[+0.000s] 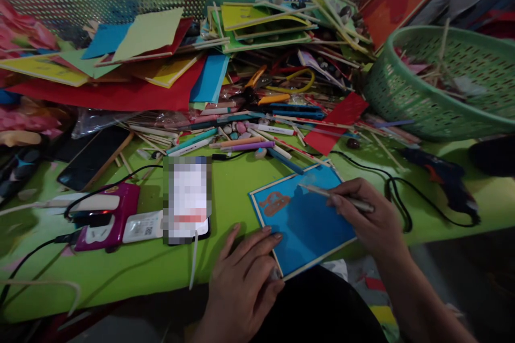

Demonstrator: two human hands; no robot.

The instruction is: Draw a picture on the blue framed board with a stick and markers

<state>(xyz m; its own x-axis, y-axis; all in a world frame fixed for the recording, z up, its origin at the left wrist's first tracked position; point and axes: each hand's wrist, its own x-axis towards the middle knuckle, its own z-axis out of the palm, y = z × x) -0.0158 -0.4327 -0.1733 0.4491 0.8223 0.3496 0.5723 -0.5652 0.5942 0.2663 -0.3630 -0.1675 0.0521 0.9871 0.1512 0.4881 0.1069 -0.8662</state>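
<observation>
My right hand (368, 217) holds a slim grey pen (360, 202), its tip at the upper part of a blue board (314, 225). The board is edged with thin pale sticks and tilts over the table's front edge above my lap. An orange-brown drawn shape (274, 203) is at its upper left. My left hand (247, 270) lies at the board's left edge, its outer fingers stretched over the frame. Between its thumb and bent forefinger shows a small greyish thing (274, 273), too unclear to name.
Left of the board lies a lit phone (189, 198), its screen blurred, beside a magenta power strip (110, 220). A glue gun (442, 177) with its black cord lies right, before a green basket (442, 112). Pens, sticks and coloured cards (161, 91) pile behind.
</observation>
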